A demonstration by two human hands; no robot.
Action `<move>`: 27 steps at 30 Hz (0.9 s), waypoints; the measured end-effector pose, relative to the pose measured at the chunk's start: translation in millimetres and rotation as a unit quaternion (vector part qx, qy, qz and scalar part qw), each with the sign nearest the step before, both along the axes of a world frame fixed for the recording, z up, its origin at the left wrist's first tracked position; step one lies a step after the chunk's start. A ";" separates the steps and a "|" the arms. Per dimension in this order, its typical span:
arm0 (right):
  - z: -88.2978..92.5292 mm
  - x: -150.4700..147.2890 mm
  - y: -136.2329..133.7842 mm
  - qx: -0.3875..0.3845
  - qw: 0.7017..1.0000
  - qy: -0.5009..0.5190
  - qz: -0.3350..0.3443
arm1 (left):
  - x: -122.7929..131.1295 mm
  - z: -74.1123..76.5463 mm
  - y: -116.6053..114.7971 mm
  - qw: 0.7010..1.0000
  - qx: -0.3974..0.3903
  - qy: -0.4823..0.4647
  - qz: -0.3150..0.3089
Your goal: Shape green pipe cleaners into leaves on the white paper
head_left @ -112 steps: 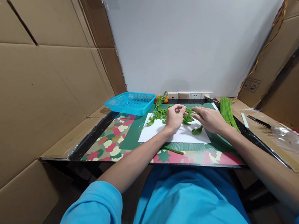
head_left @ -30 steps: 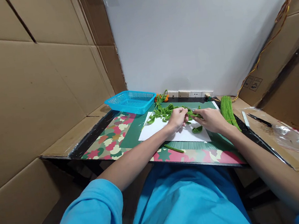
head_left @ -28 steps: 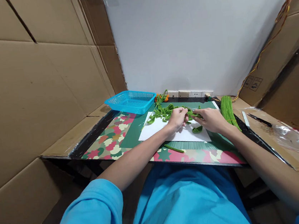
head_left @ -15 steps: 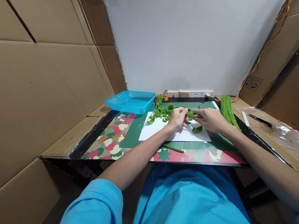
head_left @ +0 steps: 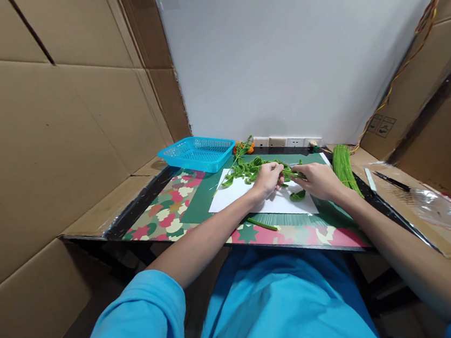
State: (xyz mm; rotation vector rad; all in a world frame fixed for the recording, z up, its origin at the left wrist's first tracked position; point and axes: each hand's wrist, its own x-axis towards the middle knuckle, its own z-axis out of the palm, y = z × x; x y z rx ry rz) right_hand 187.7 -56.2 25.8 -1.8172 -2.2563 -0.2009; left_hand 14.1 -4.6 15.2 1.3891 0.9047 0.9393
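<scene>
Fuzzy green pipe cleaners [head_left: 288,173] run between my two hands above a white sheet of paper [head_left: 231,201]. My left hand [head_left: 268,180] is closed, its thumb and fingers pinching the stems at one end. From the other side my right hand [head_left: 315,179] grips the same stems; its fingertips are partly hidden. Looped green pipe-cleaner leaves [head_left: 246,173] lie just beyond my left hand. A single curled leaf [head_left: 297,196] rests on the paper below my right hand. One loose green stem [head_left: 263,224] lies near the front edge.
A blue plastic basket [head_left: 201,152] stands at the back left, with orange pipe-cleaner flowers [head_left: 243,147] beside it. At right are a green pipe-cleaner bundle [head_left: 343,169], a white-handled tool [head_left: 370,180], black tweezers [head_left: 392,181] and a clear plastic bag [head_left: 437,207]. Cardboard walls [head_left: 62,128] flank the table.
</scene>
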 end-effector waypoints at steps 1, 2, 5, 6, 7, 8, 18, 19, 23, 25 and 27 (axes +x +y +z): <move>-0.1 0.0 0.1 0.001 1.000 0.000 0.000 | 0.1 -0.6 0.5 1.000 0.000 -0.005 0.001; -0.3 0.1 0.3 0.002 1.000 0.000 0.000 | 0.2 -1.3 1.2 1.000 -0.001 -0.012 0.003; -1.2 0.6 0.7 0.006 1.000 -0.001 0.000 | 0.6 -3.5 3.6 0.999 -0.001 -0.032 0.006; -1.5 0.8 0.9 0.008 1.000 -0.001 0.000 | 0.7 -4.2 4.4 0.999 -0.002 -0.036 0.006; -1.8 1.1 1.0 0.009 1.000 0.000 0.000 | 0.8 -4.9 5.0 0.999 -0.003 -0.040 0.005; -1.9 1.3 1.2 0.011 1.000 0.001 0.000 | 0.9 -5.4 5.5 0.999 -0.004 -0.042 0.005; -2.5 2.6 3.5 0.033 0.999 0.022 -0.025 | 0.7 -8.0 9.8 0.998 0.012 -0.056 0.007; -2.5 2.6 3.5 0.031 0.999 0.023 -0.026 | 0.4 -8.5 10.4 0.998 0.014 -0.055 0.007; -2.6 2.7 3.4 0.029 0.999 0.033 -0.028 | -0.3 -10.0 11.0 0.999 0.014 -0.051 0.011; -2.4 3.0 3.1 0.032 0.998 0.041 -0.027 | -0.3 -9.9 10.8 0.999 0.013 -0.049 0.011; -2.1 3.0 2.7 0.031 0.998 0.044 -0.025 | -0.1 -9.5 10.6 0.999 0.011 -0.048 0.008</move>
